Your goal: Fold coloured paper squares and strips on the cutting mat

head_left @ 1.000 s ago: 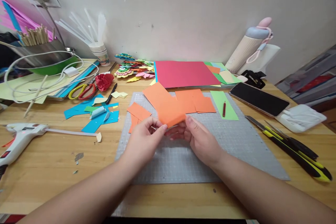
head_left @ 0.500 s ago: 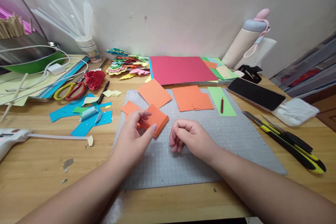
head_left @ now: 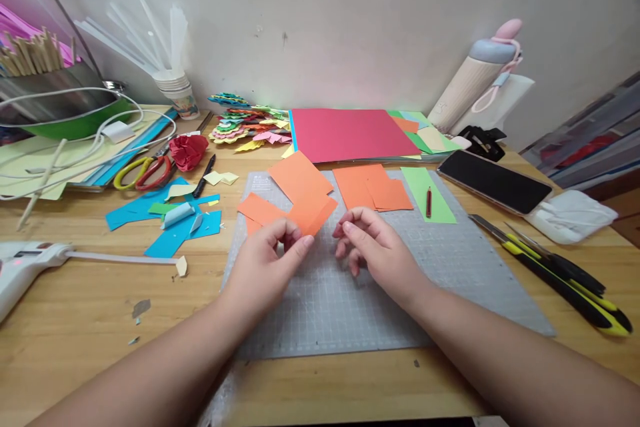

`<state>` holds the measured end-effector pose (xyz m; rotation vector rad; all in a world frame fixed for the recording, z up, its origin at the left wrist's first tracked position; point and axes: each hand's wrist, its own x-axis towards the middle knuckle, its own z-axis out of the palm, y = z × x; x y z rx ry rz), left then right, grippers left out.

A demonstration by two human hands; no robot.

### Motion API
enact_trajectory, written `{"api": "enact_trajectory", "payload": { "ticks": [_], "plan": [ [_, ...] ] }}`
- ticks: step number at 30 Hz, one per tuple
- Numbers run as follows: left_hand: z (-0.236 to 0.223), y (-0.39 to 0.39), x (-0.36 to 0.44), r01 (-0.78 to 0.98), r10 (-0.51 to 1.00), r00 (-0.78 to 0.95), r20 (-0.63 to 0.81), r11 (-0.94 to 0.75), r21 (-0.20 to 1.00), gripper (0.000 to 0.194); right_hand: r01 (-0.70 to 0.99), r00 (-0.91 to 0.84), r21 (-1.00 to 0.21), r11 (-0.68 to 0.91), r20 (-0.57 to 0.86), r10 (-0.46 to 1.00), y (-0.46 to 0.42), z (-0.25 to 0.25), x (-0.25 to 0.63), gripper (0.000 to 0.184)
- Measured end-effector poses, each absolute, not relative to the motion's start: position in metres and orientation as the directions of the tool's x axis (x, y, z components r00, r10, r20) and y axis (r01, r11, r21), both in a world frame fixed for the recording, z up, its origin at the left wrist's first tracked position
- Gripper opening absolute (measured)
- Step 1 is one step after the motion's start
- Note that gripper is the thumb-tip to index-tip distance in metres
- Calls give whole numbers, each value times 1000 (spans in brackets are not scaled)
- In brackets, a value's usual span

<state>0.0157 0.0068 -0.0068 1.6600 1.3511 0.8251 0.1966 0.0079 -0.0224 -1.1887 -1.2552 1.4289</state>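
My left hand (head_left: pixel 273 260) pinches a piece of orange paper (head_left: pixel 314 212) between thumb and fingers, its right edge folded over into a narrow strip. Just right of that strip is my right hand (head_left: pixel 377 243), its fingers loosely curled and apart, with nothing visible in them. Both hands are over the grey cutting mat (head_left: pixel 320 327). Behind the held paper lies an orange square (head_left: pixel 295 173), and another orange piece (head_left: pixel 263 208) is partly covered by my left hand. Two overlapping orange pieces (head_left: pixel 353 183) rest farther right, beside a green paper strip (head_left: pixel 415 187) with a short red pencil (head_left: pixel 429 202) on it.
Blue paper scraps (head_left: pixel 165 240), scissors (head_left: pixel 155 172) and a glue gun (head_left: pixel 25 267) are at the left. A utility knife (head_left: pixel 565 280), a phone (head_left: pixel 495 180) and a white case (head_left: pixel 575 213) lie right. At the back sit red paper (head_left: pixel 353 135) and a bottle (head_left: pixel 470 80).
The folded orange paper in my left hand has turned so its strip faces up and right. My right hand has risen slightly and its fingers have loosened. The view has shifted slightly.
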Motion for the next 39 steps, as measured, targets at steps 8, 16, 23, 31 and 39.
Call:
{"api": "enact_trajectory", "payload": {
  "ticks": [8,16,23,31,39],
  "plan": [
    [5,-11,24,240,898,421,-129,27,970,12,11,-394,-1000,25,18,919,-7,-14,190,26],
    [3,-13,24,198,858,480,-183,97,975,13,-77,-342,-988,-132,-98,935,-2,-19,190,17],
    [1,-4,14,326,996,34,79,-86,942,12,4,-247,-987,-162,-158,956,4,-16,195,16],
    [-1,4,15,53,946,201,-256,251,967,26,-175,-356,-960,-220,-147,923,-1,-15,194,14],
    [0,2,15,55,900,311,-305,303,951,18,-98,-364,-955,-281,-228,903,0,-17,197,21]
  ]
}}
